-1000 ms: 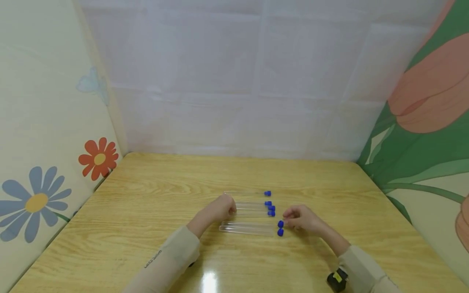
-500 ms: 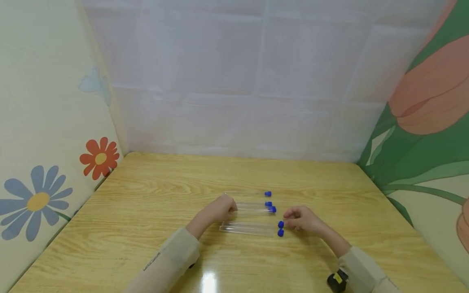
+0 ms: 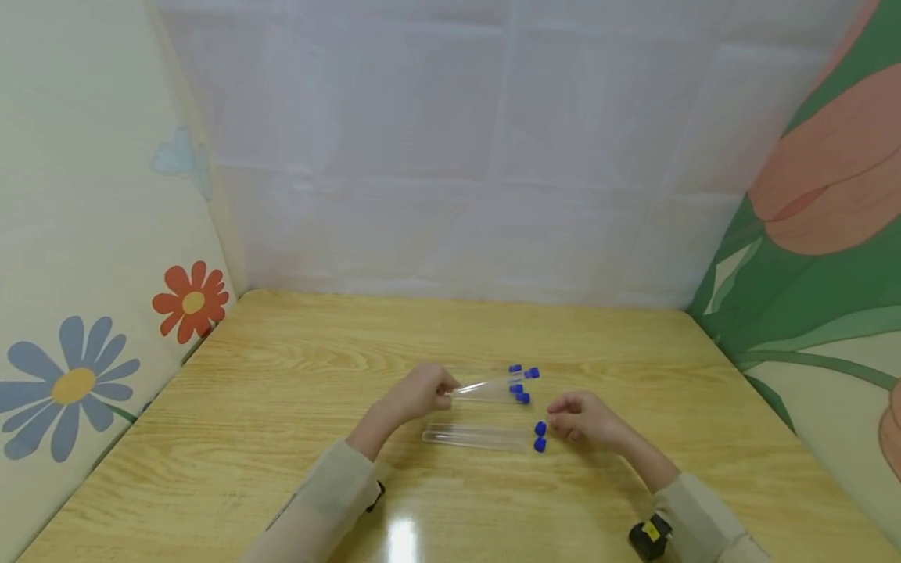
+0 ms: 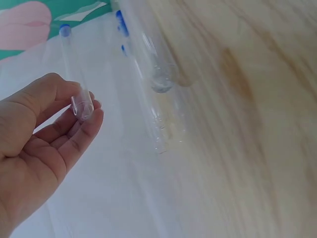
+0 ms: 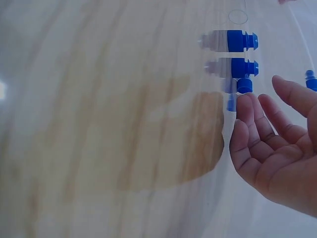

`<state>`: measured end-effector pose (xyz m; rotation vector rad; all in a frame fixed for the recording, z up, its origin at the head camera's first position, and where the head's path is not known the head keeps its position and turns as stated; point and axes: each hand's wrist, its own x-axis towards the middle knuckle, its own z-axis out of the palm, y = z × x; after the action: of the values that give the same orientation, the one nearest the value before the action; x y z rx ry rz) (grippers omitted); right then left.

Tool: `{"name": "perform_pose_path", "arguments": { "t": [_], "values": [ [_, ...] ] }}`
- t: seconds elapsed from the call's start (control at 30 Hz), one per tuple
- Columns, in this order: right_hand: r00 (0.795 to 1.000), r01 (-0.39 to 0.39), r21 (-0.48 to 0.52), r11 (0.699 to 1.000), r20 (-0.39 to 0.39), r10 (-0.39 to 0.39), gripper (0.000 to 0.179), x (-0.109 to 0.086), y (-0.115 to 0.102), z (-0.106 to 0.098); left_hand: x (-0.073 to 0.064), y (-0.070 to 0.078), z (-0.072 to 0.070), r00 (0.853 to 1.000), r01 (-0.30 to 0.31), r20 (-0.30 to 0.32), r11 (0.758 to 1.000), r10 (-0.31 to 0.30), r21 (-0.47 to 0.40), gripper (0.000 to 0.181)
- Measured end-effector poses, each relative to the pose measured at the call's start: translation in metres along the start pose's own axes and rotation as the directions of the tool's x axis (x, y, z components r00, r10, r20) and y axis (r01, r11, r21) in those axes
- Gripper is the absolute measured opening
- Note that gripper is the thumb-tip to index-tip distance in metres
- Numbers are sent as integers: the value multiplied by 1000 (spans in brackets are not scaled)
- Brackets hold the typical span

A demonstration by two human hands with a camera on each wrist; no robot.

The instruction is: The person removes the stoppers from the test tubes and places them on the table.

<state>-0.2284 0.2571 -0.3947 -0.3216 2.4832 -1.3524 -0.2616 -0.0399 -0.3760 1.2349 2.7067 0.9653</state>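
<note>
My left hand (image 3: pixel 420 389) pinches the rounded end of a clear test tube (image 4: pixel 74 64) between thumb and fingers. That tube is lifted off the table, its blue-capped end pointing right and tilted up. Under and behind it lie several capped tubes, their blue caps (image 3: pixel 522 398) facing right. Nearer me, uncapped clear tubes (image 3: pixel 479 438) lie side by side. Two loose blue caps (image 3: pixel 540 428) sit just right of their ends. Beside these caps my right hand (image 3: pixel 590 418) hovers with loosely bent fingers, holding nothing; in the right wrist view the caps (image 5: pixel 237 41) lie just beyond its fingertips.
The wood-grain table (image 3: pixel 281 352) carries the tubes near its middle. A white sheet (image 3: pixel 450 156) hangs behind it, and flower-printed panels (image 3: pixel 70 234) stand at both sides. A black device (image 3: pixel 649 538) is strapped near the right cuff.
My left hand has picked up the nearest capped tube, raising it so its cap swings up and away from me. The right hand stays almost still beside the loose caps.
</note>
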Motion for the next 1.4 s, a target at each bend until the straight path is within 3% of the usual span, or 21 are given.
{"name": "perform_pose_path", "arguments": {
  "t": [0.1,0.2,0.37,0.57,0.7,0.83,1.03,1.17,1.4],
  "values": [
    [1000,-8,11,1000,-4,8,27,1,0,-1,-3,2,-5,1000,4,-22,999,-5,-43,12],
    [1000,-10,23,1000,-6,10,28,2,0,-2,-7,5,-9,998,19,-59,996,-24,-89,25],
    [1000,0,39,999,-4,0,29,1,0,-1,-11,5,-12,992,24,-116,988,-41,-150,22],
    [1000,4,31,1000,7,-4,28,3,1,-1,-17,4,-12,987,-18,-161,963,-26,-268,21],
    [1000,18,36,999,14,-19,29,4,0,-2,-20,4,-12,988,-6,-144,922,-54,-386,22],
    [998,55,37,998,6,-55,29,1,1,-3,-19,8,-14,992,16,-102,861,-79,-508,22],
    [996,92,64,994,-23,-91,29,-4,3,-5,-18,15,-17,994,50,-44,796,-96,-604,23],
    [994,110,83,991,-28,-108,31,-6,1,-6,-21,18,-20,995,46,-42,787,-90,-615,23],
    [990,131,89,987,-55,-127,31,-7,-5,-9,-25,23,-24,997,13,-52,794,-56,-607,24]
  ]
}}
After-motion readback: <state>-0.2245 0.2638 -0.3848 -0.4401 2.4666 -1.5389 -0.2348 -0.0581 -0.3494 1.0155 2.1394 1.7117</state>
